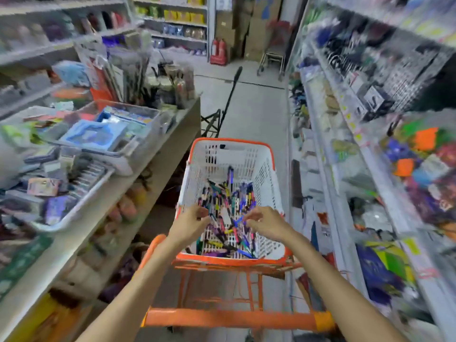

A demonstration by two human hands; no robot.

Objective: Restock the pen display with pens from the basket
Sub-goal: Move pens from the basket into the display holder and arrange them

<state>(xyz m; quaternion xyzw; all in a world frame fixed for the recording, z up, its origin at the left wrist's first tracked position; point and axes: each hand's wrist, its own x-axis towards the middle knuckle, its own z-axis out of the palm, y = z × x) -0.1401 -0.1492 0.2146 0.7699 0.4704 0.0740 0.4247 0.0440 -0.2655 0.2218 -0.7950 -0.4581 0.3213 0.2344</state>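
Pens lie heaped in the white basket on the orange cart — both hands reach in, left hand and right hand with fingers curled among them; grip too blurred to tell.

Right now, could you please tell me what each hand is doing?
Left hand: fingers curled among the pens in the basket; grip cannot be told.
Right hand: likewise, cannot be told.

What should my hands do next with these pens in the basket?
Probably close the fingers of the right hand round a few pens and lift them out. Both hands are already down in the white basket; the left hand is at the heap's edge, and whether either holds a pen is too blurred to tell.
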